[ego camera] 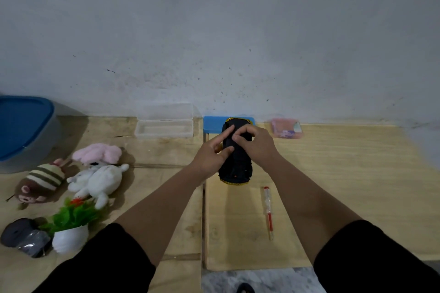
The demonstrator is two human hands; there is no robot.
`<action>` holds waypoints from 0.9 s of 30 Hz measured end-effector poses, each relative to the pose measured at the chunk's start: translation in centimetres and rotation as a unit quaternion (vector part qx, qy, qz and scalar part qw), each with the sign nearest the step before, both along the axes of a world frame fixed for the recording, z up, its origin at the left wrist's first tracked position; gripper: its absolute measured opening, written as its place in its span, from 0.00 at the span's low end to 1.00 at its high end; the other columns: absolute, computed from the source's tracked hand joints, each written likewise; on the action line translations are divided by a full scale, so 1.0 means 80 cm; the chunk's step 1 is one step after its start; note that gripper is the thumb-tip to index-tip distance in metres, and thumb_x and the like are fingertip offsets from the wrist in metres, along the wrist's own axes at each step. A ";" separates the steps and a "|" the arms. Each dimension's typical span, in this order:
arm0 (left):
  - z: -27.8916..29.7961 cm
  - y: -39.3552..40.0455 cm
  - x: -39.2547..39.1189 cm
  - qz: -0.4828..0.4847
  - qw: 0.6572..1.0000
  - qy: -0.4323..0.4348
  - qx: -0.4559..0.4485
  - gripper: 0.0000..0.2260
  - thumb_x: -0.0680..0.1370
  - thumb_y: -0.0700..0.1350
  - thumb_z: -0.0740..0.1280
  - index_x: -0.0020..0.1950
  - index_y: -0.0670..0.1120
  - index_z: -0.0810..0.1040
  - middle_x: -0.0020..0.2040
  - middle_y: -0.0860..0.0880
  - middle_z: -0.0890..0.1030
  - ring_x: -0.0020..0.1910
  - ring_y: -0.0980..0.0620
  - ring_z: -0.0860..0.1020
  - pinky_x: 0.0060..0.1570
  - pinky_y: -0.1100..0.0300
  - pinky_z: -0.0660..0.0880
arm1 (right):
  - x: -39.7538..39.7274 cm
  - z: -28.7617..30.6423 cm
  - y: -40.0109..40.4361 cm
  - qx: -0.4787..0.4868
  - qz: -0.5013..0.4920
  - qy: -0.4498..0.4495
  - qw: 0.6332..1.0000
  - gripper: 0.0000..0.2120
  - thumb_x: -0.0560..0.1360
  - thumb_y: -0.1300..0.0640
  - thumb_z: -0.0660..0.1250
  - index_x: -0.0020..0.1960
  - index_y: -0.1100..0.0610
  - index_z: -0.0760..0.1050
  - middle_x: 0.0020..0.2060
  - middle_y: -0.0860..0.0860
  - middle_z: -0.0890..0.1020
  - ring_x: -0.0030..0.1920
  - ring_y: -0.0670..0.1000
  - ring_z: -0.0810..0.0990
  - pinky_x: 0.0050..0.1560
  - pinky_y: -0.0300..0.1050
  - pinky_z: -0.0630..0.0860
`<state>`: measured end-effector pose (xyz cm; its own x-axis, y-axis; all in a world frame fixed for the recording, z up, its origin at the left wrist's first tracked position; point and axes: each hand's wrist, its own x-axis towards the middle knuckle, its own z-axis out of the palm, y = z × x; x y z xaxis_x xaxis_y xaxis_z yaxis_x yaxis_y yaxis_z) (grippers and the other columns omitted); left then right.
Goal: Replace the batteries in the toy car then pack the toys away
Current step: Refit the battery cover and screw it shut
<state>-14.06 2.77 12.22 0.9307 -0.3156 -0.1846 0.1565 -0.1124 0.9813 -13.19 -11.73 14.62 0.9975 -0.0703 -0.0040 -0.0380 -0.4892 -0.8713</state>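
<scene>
I am working over the toy car [235, 162], which is lying upside down on the wooden surface [333, 173], its black underside facing up and its yellow trim showing at both ends. My left hand [212, 153] is resting against the car's left side, with the fingers stretched out straight and two fingertips [229, 149] lying on the underside. My right hand [253, 141] is sitting on the far half of the car, its fingers curled and pinching at something on the underside; what they are holding is too small to tell. Just beyond the car a blue block [212, 123] is lying by the wall, and a pink packet [285, 128] is sitting to the car's right. A red-and-clear screwdriver [268, 211] is lying near the car's near end, slightly right. Left of the car an open clear case [164, 120] is standing, and farther left are plush toys [95, 173], a small potted plant [71, 226] and a blue-lidded bin [23, 131].
</scene>
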 end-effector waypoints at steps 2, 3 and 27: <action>0.002 -0.006 -0.002 0.002 1.000 -0.008 0.004 0.24 0.80 0.41 0.63 0.68 0.66 0.66 0.69 0.52 0.72 0.68 0.51 0.71 0.62 0.55 0.75 | 0.002 0.000 -0.005 0.007 -0.009 0.007 1.000 0.10 0.71 0.59 0.70 0.47 0.52 0.69 0.44 0.47 0.75 0.46 0.50 0.74 0.50 0.53 0.76; 0.005 -0.009 -0.003 0.002 1.000 -0.015 0.005 0.24 0.80 0.40 0.63 0.70 0.62 0.65 0.69 0.52 0.72 0.68 0.52 0.71 0.61 0.57 0.75 | 0.003 0.001 -0.009 0.017 -0.009 0.013 1.000 0.13 0.71 0.59 0.70 0.49 0.53 0.67 0.44 0.46 0.73 0.45 0.49 0.73 0.49 0.54 0.77; -0.054 -0.033 -0.039 0.069 0.993 0.069 0.072 0.33 0.75 0.41 0.70 0.74 0.62 0.59 0.62 0.52 0.75 0.63 0.51 0.74 0.63 0.49 0.74 | -0.072 -0.117 -0.110 -0.111 0.013 0.243 0.964 0.42 0.69 0.53 0.73 0.75 0.47 0.52 0.46 0.58 0.79 0.45 0.53 0.77 0.46 0.42 0.72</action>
